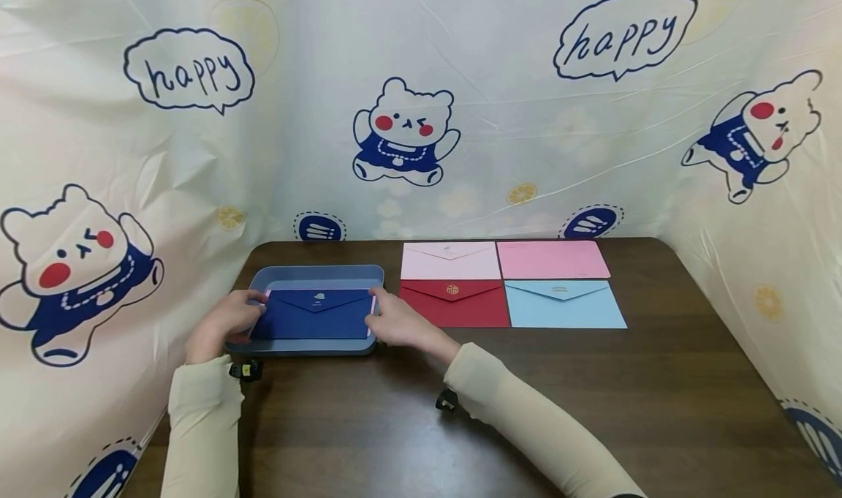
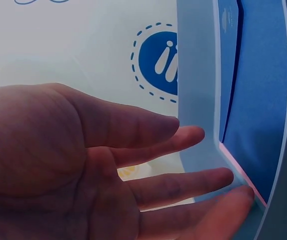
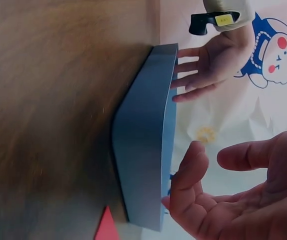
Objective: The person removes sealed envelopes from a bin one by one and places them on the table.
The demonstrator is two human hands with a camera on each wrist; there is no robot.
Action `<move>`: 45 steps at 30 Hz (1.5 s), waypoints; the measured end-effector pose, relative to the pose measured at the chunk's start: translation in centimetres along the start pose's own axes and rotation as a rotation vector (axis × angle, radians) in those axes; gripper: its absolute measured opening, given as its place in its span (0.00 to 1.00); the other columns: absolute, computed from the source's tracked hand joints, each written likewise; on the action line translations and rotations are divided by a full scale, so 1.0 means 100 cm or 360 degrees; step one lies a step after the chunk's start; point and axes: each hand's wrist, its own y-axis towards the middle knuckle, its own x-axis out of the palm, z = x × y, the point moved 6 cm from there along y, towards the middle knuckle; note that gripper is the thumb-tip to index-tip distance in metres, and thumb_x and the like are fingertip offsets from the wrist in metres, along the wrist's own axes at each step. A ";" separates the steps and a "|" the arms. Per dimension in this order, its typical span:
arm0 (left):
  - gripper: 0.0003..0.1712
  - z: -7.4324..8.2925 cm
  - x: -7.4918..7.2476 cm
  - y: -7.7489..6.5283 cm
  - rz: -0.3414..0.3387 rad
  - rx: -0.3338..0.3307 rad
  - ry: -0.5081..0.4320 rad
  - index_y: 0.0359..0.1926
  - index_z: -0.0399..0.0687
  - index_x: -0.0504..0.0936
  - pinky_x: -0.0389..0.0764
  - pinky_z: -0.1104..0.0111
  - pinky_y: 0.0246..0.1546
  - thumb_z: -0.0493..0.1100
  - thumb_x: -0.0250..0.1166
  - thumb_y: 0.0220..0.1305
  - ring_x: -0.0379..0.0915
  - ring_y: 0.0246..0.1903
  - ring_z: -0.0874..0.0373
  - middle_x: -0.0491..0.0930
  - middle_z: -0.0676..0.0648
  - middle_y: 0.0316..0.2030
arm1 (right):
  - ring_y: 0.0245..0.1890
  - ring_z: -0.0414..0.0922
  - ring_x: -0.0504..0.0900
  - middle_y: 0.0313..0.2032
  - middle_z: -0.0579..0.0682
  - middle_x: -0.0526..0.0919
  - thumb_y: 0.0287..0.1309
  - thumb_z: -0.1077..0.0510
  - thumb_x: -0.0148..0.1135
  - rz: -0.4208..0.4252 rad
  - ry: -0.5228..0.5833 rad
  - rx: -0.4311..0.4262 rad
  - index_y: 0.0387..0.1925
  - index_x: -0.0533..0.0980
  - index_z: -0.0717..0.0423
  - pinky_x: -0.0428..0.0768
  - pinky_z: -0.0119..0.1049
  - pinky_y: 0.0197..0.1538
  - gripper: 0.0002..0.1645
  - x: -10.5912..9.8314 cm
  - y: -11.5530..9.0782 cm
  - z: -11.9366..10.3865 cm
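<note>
A dark blue envelope (image 1: 319,315) with a pointed flap lies in the blue-grey tray (image 1: 329,347) at the left of the table. Thin pink edges show from under it at both ends. My left hand (image 1: 226,319) is at the tray's left end; in the left wrist view its fingers (image 2: 198,182) reach over the rim, the lowest ones close to the pink edge, with the thumb apart. At the tray's right end is my right hand (image 1: 404,321), its fingers by the envelope's short edge. The right wrist view shows its thumb (image 3: 246,155) apart from the bent forefinger, nothing between them.
Right of the tray, envelopes lie in two rows: pale pink (image 1: 450,265) and brighter pink (image 1: 554,259) behind, red (image 1: 454,311) and light blue (image 1: 564,311) in front. A printed curtain (image 1: 500,147) surrounds the dark wooden table (image 1: 408,417) at the back and sides.
</note>
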 end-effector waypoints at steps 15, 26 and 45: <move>0.27 0.004 0.003 0.002 -0.0065 -0.0027 -0.0012 0.69 0.24 0.67 0.88 0.51 0.34 0.37 0.47 0.77 0.69 0.43 0.38 0.64 0.25 0.55 | 0.23 0.46 0.79 0.29 0.58 0.80 0.76 0.58 0.55 -0.0058 0.0379 0.0202 0.82 0.50 0.61 0.85 0.41 0.29 0.42 0.029 0.008 -0.002; 0.27 0.009 0.006 0.004 -0.0071 -0.0019 0.0080 0.69 0.24 0.69 0.88 0.51 0.32 0.38 0.47 0.77 0.65 0.61 0.26 0.60 0.17 0.67 | 0.22 0.45 0.79 0.45 0.66 0.80 0.75 0.60 0.57 -0.0169 0.0601 0.0305 0.81 0.48 0.65 0.83 0.37 0.24 0.43 0.039 0.016 0.003; 0.27 0.006 0.009 0.005 -0.0039 0.0012 0.0098 0.68 0.25 0.71 0.88 0.52 0.31 0.39 0.47 0.77 0.72 0.46 0.34 0.66 0.19 0.61 | 0.20 0.44 0.79 0.44 0.67 0.80 0.74 0.60 0.57 -0.0157 0.0619 0.0281 0.82 0.46 0.64 0.81 0.34 0.21 0.45 0.040 0.016 0.004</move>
